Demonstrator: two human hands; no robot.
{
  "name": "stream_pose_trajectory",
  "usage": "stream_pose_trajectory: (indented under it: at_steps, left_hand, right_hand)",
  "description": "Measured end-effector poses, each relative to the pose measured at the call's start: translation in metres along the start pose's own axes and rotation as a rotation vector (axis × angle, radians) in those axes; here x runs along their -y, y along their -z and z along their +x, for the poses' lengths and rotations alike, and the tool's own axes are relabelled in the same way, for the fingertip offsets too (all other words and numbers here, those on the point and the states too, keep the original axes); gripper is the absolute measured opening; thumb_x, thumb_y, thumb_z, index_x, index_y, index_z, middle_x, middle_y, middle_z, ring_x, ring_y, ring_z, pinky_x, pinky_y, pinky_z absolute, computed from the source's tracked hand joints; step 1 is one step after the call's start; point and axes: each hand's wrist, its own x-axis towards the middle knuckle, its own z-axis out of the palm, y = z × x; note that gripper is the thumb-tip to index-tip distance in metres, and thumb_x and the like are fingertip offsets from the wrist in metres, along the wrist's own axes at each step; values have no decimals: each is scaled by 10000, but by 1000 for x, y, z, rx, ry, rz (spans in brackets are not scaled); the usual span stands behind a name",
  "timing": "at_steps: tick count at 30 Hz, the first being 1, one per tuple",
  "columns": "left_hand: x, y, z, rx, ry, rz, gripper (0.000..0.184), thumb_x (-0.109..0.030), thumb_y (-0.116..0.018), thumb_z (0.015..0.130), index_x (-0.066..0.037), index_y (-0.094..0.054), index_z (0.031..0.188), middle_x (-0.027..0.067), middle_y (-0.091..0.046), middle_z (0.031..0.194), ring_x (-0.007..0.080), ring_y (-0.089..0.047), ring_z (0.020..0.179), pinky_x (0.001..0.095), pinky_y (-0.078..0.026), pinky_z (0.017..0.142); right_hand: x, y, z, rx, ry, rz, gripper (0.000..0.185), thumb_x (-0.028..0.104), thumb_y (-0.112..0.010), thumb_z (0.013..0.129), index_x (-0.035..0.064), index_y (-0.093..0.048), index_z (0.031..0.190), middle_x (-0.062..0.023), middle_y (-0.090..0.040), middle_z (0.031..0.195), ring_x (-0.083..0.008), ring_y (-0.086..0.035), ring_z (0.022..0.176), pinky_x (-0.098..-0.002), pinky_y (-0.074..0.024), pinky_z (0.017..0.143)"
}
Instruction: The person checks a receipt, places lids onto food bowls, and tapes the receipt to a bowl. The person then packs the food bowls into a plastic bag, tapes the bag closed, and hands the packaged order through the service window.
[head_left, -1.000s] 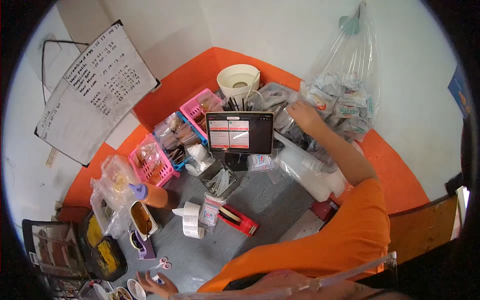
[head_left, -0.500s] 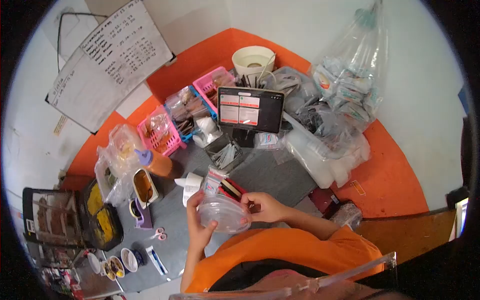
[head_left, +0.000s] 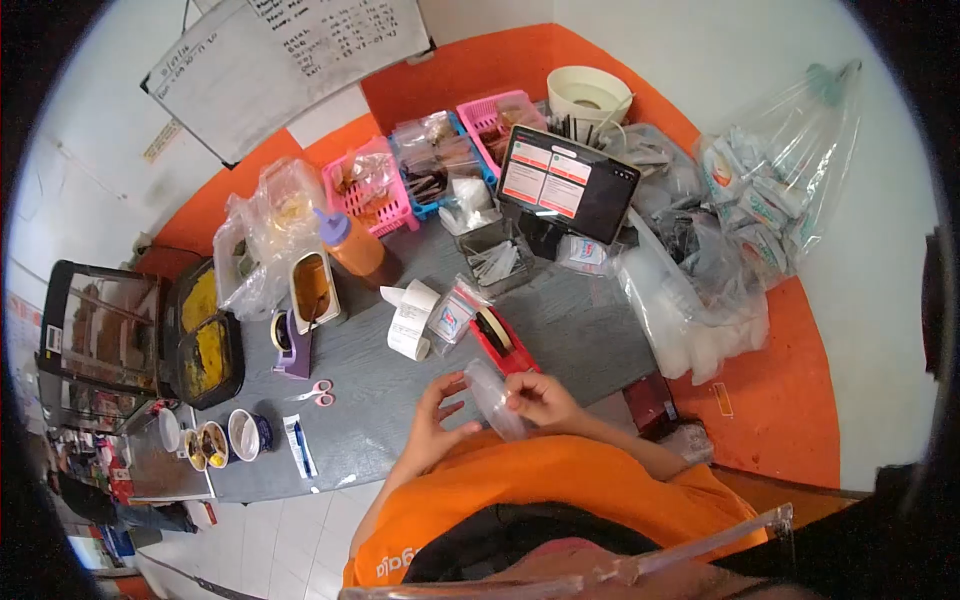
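Note:
My right hand (head_left: 541, 400) pinches a round clear plastic container (head_left: 490, 396) by its side, in front of my orange shirt. The container is tipped nearly edge-on, so I cannot tell whether it is a bowl or a lid. Just left of it is my left hand (head_left: 437, 425), its fingers apart and curved towards the rim, apparently holding nothing. On the table beyond are a red tape dispenser (head_left: 506, 345), a small printed plastic packet (head_left: 456, 313) and a curled paper receipt (head_left: 410, 320).
Scissors (head_left: 316, 393), several white bowls (head_left: 249, 436) and a purple tape dispenser (head_left: 293, 347) sit on the left. An orange-filled squeeze bottle (head_left: 357, 248) stands behind. A tablet (head_left: 568, 182) stands before pink baskets (head_left: 368, 187). Plastic bags (head_left: 690, 310) crowd the right.
My left hand has come off the clear container, which my right hand now holds alone and has turned edge-on. The view has shifted, showing more floor at lower left.

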Motion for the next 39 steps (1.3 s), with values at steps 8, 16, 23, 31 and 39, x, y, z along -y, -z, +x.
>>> stream_pose_trajectory:
  at_steps: [8,16,23,31,39]
  left_hand:
    - [34,28,-18,-206,-13,-98,437,-124,-663,729,-61,-423,1088,63,-440,1106,172,-451,1029,339,-444,810]
    - [82,113,-82,-776,322,-377,324,-127,-578,805,-35,-419,1072,113,-437,1112,180,-506,937,304,-487,698]
    - [35,113,-88,-717,-33,38,413,-192,-553,833,-11,-401,1171,164,-454,1132,233,-494,1002,360,-407,845]
    - [-39,183,-172,-840,-56,-364,148,-164,-564,821,-23,-520,831,74,-588,681,180,-609,587,266,-500,509]
    - [-17,227,-286,-944,-211,-556,100,0,-597,759,5,-521,823,96,-584,868,151,-583,786,271,-529,655]
  right_hand:
    - [0,-19,28,-71,30,44,128,162,-503,865,48,-479,810,37,-451,753,-53,-435,711,-202,-367,618]
    - [22,-20,61,-124,179,461,146,130,-369,909,46,-450,997,-64,-515,1002,-170,-522,929,-384,-461,810]
    - [21,-93,73,-8,52,541,161,178,-404,905,48,-421,999,-73,-489,1003,-190,-511,937,-411,-464,801]
    - [-4,-244,80,30,473,-791,484,224,-657,733,93,-435,1143,-165,-292,1247,-267,-317,1165,-387,-377,876]
    - [-46,-385,88,547,606,-591,352,40,-667,657,69,-568,994,-137,-502,1149,-301,-492,1032,-364,-378,873]
